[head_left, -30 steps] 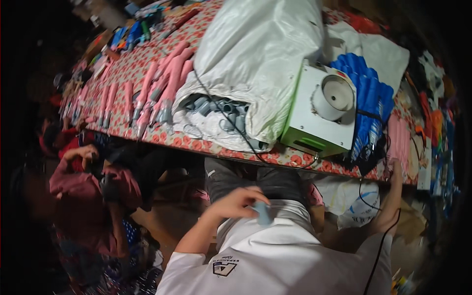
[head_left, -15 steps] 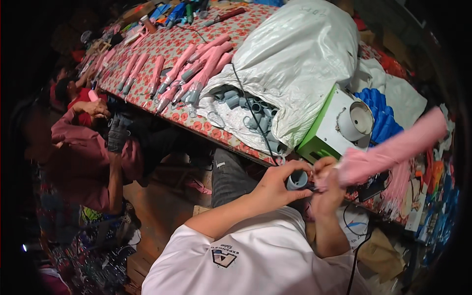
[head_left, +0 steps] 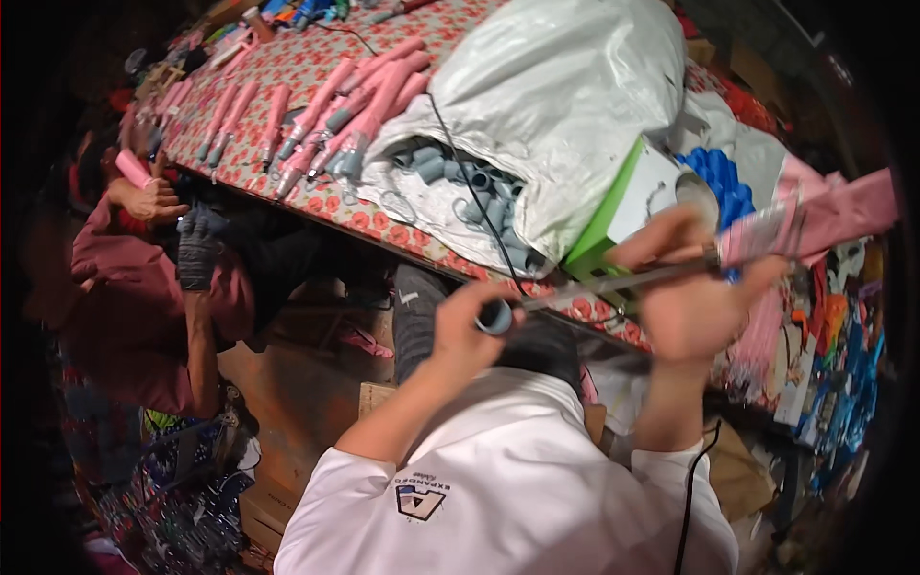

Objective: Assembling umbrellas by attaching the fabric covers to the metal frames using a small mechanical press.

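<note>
My left hand is closed around a grey cup-shaped umbrella handle, its hollow end facing up. From it a thin metal shaft runs to the right into a folded pink umbrella, whose cloth is bunched at the far end. Beside the shaft, just short of the cloth, is my right hand. It is blurred, but its fingers and thumb look spread apart with the shaft passing between them. Whether its palm touches the shaft is unclear.
Left of a big white sack, folded pink umbrellas lie on the flowered tablecloth. Grey handles fill the sack's mouth. A green and white machine stands at its right. A co-worker sits at the left.
My hands have moved apart, the left one leftward with the handle. A length of shaft now shows between handle and pink cloth. My right hand's fingers have spread; the umbrella lies lower and flatter.
</note>
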Demonstrator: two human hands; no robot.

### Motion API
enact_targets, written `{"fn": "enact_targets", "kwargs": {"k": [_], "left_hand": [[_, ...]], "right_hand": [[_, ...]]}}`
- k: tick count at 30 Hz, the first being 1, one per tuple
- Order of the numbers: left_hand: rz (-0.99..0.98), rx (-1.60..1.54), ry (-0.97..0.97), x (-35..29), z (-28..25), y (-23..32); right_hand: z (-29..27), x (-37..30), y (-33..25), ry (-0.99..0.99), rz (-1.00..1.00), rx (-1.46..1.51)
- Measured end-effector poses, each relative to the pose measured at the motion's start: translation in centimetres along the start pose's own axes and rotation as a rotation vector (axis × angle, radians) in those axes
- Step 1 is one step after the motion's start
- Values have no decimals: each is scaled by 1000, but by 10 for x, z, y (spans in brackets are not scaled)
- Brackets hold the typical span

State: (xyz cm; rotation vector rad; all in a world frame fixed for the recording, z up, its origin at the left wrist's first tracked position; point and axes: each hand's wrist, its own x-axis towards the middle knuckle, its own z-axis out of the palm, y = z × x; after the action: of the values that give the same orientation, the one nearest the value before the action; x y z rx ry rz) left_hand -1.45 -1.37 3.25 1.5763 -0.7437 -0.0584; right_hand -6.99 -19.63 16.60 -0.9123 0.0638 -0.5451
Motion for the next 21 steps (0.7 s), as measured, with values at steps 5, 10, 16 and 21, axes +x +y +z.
{"fn": "enact_targets", "kwargs": {"k": [5,10,16,21], "left_hand": [[25,26,-94,7,2,-27],[33,-146,-58,-7,10,-38],[5,33,-120,-8,13,-28],[-5,68,-93,-8,15,-29]], "right_hand": [[-54,-19,29,-478,-84,270],[-5,-34,3,-520,-142,-208],[-3,-46,53,-298,-82,-101],[1,-46,61,-114,-114,-42]]}}
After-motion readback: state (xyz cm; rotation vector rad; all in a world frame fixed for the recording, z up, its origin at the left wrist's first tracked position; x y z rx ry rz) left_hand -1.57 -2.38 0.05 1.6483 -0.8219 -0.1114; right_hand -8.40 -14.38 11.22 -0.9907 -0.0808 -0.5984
